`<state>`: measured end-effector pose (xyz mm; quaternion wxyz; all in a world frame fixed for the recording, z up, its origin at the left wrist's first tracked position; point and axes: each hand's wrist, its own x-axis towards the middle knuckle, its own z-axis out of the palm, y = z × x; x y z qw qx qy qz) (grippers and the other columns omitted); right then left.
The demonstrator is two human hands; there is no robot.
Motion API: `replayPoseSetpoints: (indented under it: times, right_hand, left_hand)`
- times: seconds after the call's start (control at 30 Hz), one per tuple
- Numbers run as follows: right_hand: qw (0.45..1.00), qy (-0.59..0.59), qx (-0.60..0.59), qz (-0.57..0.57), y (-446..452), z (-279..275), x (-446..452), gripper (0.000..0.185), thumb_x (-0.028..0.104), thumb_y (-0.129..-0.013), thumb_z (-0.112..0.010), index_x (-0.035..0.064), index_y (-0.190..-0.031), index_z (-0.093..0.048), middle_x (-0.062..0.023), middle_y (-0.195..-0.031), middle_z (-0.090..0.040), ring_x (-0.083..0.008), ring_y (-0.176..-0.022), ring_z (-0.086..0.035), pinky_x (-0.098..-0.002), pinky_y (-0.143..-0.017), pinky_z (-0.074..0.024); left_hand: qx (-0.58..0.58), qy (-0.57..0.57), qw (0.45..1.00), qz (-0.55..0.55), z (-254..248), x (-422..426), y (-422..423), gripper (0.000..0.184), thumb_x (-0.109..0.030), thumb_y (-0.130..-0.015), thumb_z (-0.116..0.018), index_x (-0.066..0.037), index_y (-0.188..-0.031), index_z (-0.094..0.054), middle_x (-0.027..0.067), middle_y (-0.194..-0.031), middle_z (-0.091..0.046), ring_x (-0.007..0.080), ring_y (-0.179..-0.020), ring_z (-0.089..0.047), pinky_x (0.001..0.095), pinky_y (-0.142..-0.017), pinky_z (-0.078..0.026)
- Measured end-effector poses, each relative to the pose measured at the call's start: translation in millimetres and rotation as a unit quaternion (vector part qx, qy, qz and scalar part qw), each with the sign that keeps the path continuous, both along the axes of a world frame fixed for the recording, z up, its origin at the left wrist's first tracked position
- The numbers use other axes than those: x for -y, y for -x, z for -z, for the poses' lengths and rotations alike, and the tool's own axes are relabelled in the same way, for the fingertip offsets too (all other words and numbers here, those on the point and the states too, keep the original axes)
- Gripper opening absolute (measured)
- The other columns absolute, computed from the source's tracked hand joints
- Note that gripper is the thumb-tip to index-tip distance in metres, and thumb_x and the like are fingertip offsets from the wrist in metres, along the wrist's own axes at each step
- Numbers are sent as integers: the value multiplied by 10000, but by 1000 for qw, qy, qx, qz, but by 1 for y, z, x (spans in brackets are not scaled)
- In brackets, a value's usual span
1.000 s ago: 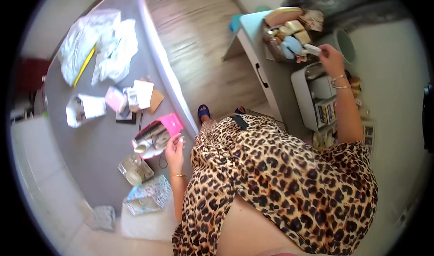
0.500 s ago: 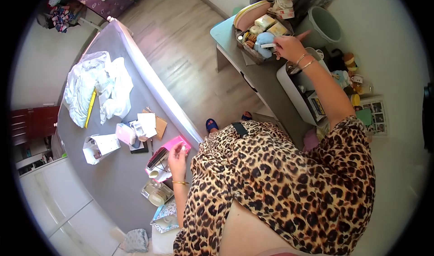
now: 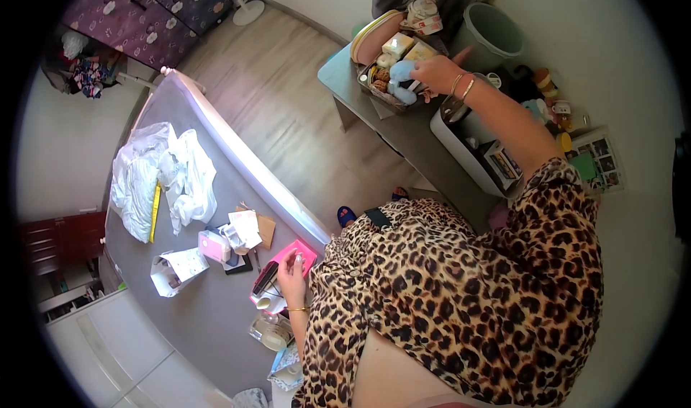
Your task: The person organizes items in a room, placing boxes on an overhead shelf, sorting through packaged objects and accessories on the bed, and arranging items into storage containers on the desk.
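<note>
My right hand reaches over an open box on the narrow desk. Its fingers are closed around a small white stick-shaped object, partly hidden by the fingers. Right by the fingertips lies a soft light-blue item, among brown round items, a white round one and pale yellow packets in the box. My left hand hangs at the bed's edge, fingers curled together, just over a bright pink box; what it holds, if anything, is too small to make out.
On the grey bed lie white plastic bags, an open white carton, a pink-and-white box and clear containers. A white organizer stands on the desk, a green bin behind. Wooden floor runs between bed and desk.
The camera view has shifted, moving the bed lower in the frame. My right hand has lowered its white object closer to the box's contents. My left hand stays near the pink box.
</note>
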<state>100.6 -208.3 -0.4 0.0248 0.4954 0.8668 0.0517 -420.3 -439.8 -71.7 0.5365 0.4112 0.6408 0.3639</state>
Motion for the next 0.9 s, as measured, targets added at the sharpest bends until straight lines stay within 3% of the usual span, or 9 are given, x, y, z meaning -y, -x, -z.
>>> replayPoseSetpoints:
  times: [0.27, 0.3, 0.5, 0.67, 0.77, 0.9]
  right_hand:
    - [995, 25, 80, -48, -6, 16, -16, 86, 142, -670, -609, 64, -635, -616, -101, -665, -608, -270, -677, -630, -373, -569, -512]
    - [990, 85, 103, -44, -2, 13, -18, 98, 158, -658, -623, 61, -662, -637, -94, -674, -622, -266, -684, -634, -372, -567, -513]
    - [996, 7, 67, 51, 17, 21, -3, 122, 90, -704, -561, 75, -631, -657, -101, -683, -627, -245, -661, -632, -350, -542, -518]
    - [984, -132, 14, 117, 20, 39, -2, 110, 119, -679, -573, 63, -613, -642, -101, -792, -532, -236, -710, -594, -345, -592, -503]
    - [971, -101, -80, 203, 28, 27, 2, 99, 110, -705, -585, 50, -755, -646, -115, -887, -538, -260, -763, -591, -362, -681, -495]
    - [929, -217, -216, 209, 7, -28, 58, 218, 161, -711, -636, 56, -902, -630, -130, -966, -552, -297, -869, -571, -398, -767, -464]
  left_hand:
    - [-25, -1, 1000, 14, -9, -6, -5, 258, -53, -879, -507, 44, -1119, -507, 70, -1002, -570, 117, -849, -566, 222, -731, -455]
    - [-25, 3, 1000, 20, -12, -6, -7, 259, -55, -881, -507, 44, -1120, -507, 72, -1005, -569, 119, -855, -566, 222, -733, -456]
    - [-34, 2, 999, 30, -19, -9, -16, 245, -1, -872, -490, 51, -1110, -511, 77, -986, -567, 129, -869, -564, 241, -790, -470]
    - [-55, 8, 996, 65, -21, -29, -24, 240, -48, -879, -531, 43, -1101, -522, 75, -962, -578, 125, -850, -573, 239, -774, -480]
    - [-14, 25, 996, 83, -11, -46, -21, 247, -54, -880, -536, 40, -1108, -523, 77, -971, -580, 133, -844, -584, 246, -767, -490]
    - [-55, 13, 986, 157, -33, -68, -47, 261, -56, -877, -539, 30, -1122, -517, 78, -970, -584, 132, -856, -583, 244, -758, -491]
